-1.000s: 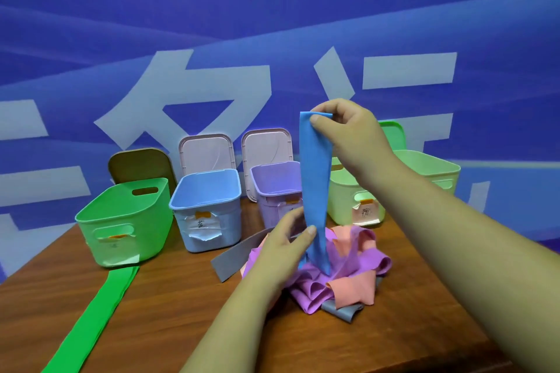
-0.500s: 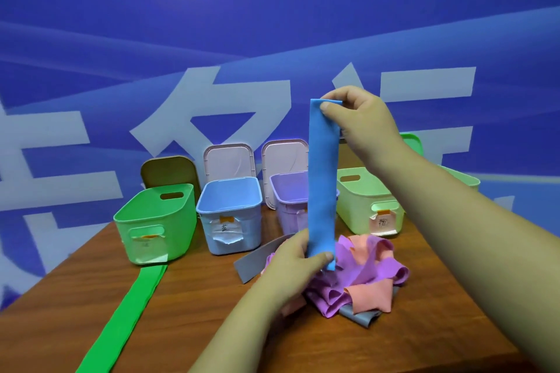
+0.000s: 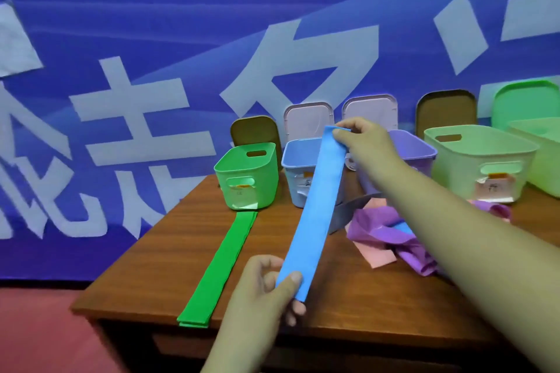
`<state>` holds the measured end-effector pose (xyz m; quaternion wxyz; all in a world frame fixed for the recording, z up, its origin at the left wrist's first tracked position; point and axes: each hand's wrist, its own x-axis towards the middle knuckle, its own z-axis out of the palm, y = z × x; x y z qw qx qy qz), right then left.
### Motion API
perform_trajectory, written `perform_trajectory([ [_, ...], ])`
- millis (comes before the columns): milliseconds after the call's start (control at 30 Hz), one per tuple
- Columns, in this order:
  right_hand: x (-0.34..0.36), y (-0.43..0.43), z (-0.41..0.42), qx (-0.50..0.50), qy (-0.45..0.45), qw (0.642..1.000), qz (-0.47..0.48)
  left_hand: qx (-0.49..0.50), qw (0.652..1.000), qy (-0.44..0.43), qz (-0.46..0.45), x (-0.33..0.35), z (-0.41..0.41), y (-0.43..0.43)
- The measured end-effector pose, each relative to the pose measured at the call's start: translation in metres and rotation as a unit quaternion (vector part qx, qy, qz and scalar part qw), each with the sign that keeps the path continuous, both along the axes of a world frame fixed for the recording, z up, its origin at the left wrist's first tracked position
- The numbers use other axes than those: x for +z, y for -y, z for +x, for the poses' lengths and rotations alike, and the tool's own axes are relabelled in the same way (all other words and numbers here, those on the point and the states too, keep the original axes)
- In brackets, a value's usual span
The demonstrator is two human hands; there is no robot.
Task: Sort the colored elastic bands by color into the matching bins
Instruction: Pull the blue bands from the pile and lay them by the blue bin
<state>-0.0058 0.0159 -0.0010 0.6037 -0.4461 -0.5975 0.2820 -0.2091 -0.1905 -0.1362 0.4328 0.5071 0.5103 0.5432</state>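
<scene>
At left, green band (image 3: 218,266): lies flat on the tabletop (image 3: 169,239), its far end touching the green bin (image 3: 266,182); not yet binned.
Left grip (image 3: 266,288): pinches the near end of the blue band (image 3: 315,209) between thumb and curled fingers, low over the front edge; a second ago it held that end down at the pile.
Blue band: drawn taut, slanting from near left up to far right; a second ago it hung upright over the pile. It has come clear and now lines up with the blue bin (image 3: 294,188), probably its destination.
Right grip (image 3: 363,142): pinches the far end, just before the blue bin's rim.
Purple bin (image 3: 418,151): partly hidden behind the right forearm.
Pile (image 3: 381,233): purple and pink bands plus a grey band (image 3: 342,212), unsorted, just right of the blue band; the way to the bin appears open.
Pale green bins (image 3: 472,160): two at far right; lids (image 3: 307,118) lean behind the row.
</scene>
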Motion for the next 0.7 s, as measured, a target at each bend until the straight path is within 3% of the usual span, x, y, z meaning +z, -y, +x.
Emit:
perform_trajectory([
  [367,-0.096,-0.029,-0.078,-0.005,0.144,0.987,-0.073,0.062,0.981,-0.165,-0.077,-0.007,-0.010,0.034],
  [500,-0.114,-0.033,-0.082,-0.017,0.241,0.968,-0.066,0.057,0.975,-0.193,-0.095,0.001,-0.008,0.033],
  [700,-0.131,-0.035,-0.082,-0.022,0.284,0.956,-0.077,0.046,0.969,-0.216,-0.111,0.004,-0.012,0.032],
])
